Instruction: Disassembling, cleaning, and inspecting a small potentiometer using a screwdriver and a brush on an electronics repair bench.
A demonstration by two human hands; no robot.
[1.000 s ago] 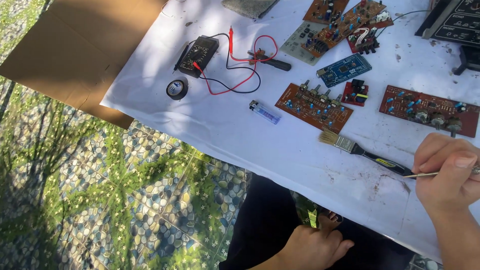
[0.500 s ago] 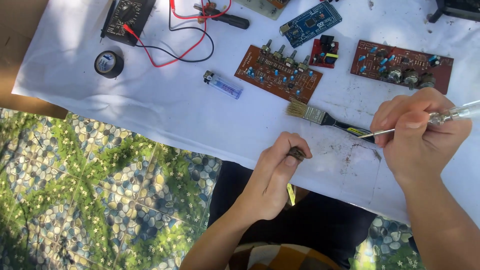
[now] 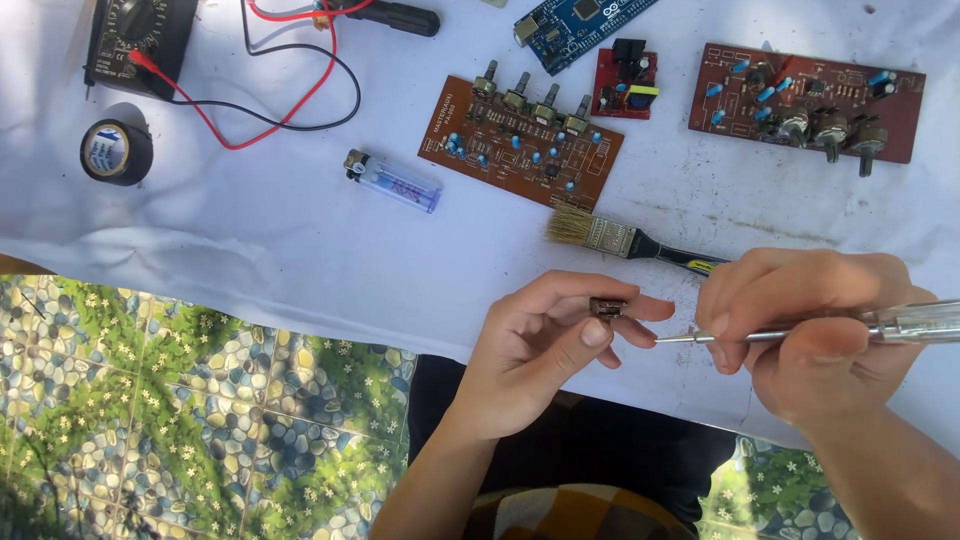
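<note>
Left hand (image 3: 540, 345) pinches a small metal component (image 3: 608, 307) between thumb and fingertips, held above the near edge of the tabletop (image 3: 300, 250). Right hand (image 3: 810, 335) grips a thin screwdriver (image 3: 800, 334), tip just beside the component, not clearly touching. Looks like early stage: tool lined up, part not yet worked. Brown circuit board (image 3: 520, 140), paintbrush (image 3: 625, 240) and lighter (image 3: 393, 181) lie untouched on the cloth.
</note>
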